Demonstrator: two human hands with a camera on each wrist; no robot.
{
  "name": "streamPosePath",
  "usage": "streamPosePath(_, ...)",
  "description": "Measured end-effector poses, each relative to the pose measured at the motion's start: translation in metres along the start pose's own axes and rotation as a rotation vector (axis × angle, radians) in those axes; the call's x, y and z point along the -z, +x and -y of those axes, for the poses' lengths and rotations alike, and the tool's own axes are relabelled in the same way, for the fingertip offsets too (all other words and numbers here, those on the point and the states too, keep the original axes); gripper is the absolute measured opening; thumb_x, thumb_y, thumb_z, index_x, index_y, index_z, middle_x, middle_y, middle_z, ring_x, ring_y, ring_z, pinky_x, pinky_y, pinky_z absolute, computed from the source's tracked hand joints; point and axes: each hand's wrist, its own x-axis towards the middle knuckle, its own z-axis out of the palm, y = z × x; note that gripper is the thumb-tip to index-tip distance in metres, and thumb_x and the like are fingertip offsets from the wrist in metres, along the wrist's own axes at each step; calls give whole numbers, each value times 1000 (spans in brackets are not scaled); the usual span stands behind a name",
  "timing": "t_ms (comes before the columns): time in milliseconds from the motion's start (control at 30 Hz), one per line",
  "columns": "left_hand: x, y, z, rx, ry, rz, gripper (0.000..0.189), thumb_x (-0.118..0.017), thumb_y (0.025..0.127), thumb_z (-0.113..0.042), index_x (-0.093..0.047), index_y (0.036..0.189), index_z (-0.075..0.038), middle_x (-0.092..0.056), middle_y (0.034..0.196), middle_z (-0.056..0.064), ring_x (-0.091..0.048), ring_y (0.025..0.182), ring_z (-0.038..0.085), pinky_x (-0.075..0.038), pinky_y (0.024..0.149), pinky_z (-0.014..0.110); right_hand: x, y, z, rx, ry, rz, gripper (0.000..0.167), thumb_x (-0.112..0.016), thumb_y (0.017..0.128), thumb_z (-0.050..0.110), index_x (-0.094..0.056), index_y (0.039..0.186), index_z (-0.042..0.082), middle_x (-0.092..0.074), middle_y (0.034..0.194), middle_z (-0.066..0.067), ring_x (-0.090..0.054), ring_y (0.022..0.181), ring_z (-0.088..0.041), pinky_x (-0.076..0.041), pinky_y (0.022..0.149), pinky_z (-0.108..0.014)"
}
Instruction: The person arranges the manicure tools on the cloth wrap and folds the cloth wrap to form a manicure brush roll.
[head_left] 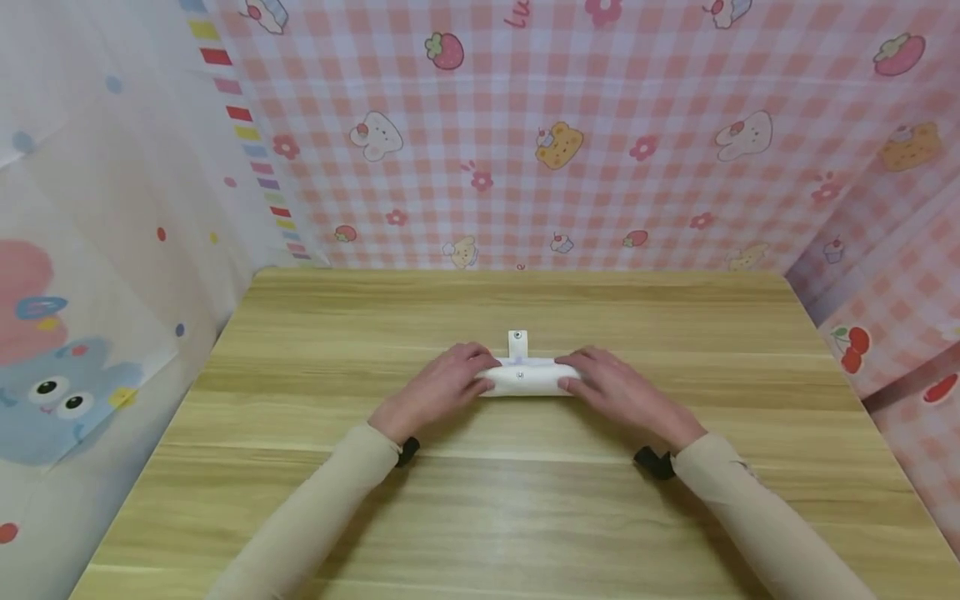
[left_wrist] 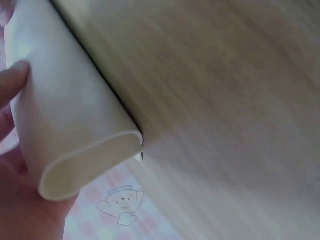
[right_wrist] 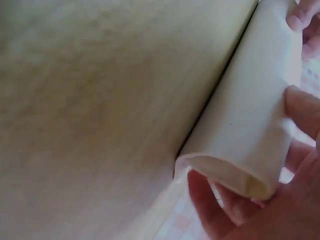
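Observation:
A white sheet rolled into a flattened tube point(head_left: 528, 382) lies across the wooden table, its kind not plain. From its far side a short strap point(head_left: 517, 346) with a metal snap sticks out flat, and a second snap point(head_left: 520, 375) shows on the roll's upper face. My left hand point(head_left: 442, 383) holds the left end, thumb on the near side and fingers over the far side. At the right end, my right hand point(head_left: 622, 390) grips the roll the same way. Both wrist views show the roll's hollow open end point(left_wrist: 92, 165) and its thick, smooth wall.
The wooden table point(head_left: 517, 517) runs back to a pink checked cloth point(head_left: 480, 108) hung behind it. A white patterned cloth point(head_left: 112, 208) hangs on the left, and more checked cloth on the right. Black wrist mounts point(head_left: 655, 463) show under the sleeves.

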Motion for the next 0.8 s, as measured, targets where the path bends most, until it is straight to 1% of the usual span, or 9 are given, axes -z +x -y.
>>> streamPosePath(100,-3,1,-2,-23,124,-59,38,-69,102,-19,-66,136,-4,-62,131,16,-61,118,31,-50,102,47,0,3,2,-22,-54,-7,52,-57,108,34,-53,150,4,-52,148,-22,-50,134,-39,-41,111,-58)
streamPosePath(200,-6,0,-8,-54,235,-101,43,-69,101,-16,-62,141,-3,-60,135,18,-59,124,33,-48,106,48,0,7,4,-24,-97,-17,54,-57,108,32,-50,151,0,-48,151,-24,-45,140,-41,-36,115,-58)
streamPosePath(267,-7,-1,-12,-85,279,-124,44,-69,101,-14,-61,142,-2,-59,137,18,-57,128,34,-45,110,48,1,10,5,-18,-119,-17,55,-57,108,31,-49,151,-3,-47,153,-25,-43,142,-42,-34,117,-58)
streamPosePath(333,-8,-2,-17,-110,298,-131,43,-68,100,-12,-61,141,-1,-58,140,18,-55,131,33,-42,113,47,1,12,6,-16,-140,-4,55,-56,108,30,-48,151,-4,-46,154,-25,-40,145,-44,-33,118,-58)
streamPosePath(400,-9,-4,-20,-122,312,-118,44,-67,100,-14,-60,142,-1,-57,143,17,-54,133,32,-41,115,46,1,14,5,-22,-153,22,56,-54,109,31,-46,152,-5,-43,157,-26,-35,148,-44,-30,119,-58)
streamPosePath(500,-11,-7,-23,-115,332,-71,45,-66,102,-17,-59,143,-2,-56,147,15,-52,137,30,-39,117,48,1,17,4,-32,-169,76,58,-50,110,31,-42,154,-6,-39,160,-26,-28,151,-45,-25,121,-58)
streamPosePath(600,-13,-9,-23,-106,338,-29,47,-68,101,-20,-59,144,-3,-55,150,15,-51,140,30,-37,118,50,1,19,3,-52,-170,137,60,-46,111,33,-38,156,-5,-34,162,-25,-22,154,-45,-22,122,-58)
streamPosePath(700,-14,-9,-21,-107,335,-16,48,-71,100,-19,-59,143,-3,-55,150,15,-51,139,30,-36,118,51,3,21,5,-76,-171,188,62,-44,112,35,-34,158,-4,-29,165,-24,-18,155,-44,-21,121,-62)
streamPosePath(800,-16,-7,-18,-118,346,-24,45,-70,99,-13,-60,142,-3,-57,147,15,-54,136,30,-39,116,52,4,27,8,-78,-169,203,60,-44,111,33,-38,157,-5,-31,164,-25,-19,154,-44,-21,120,-66)
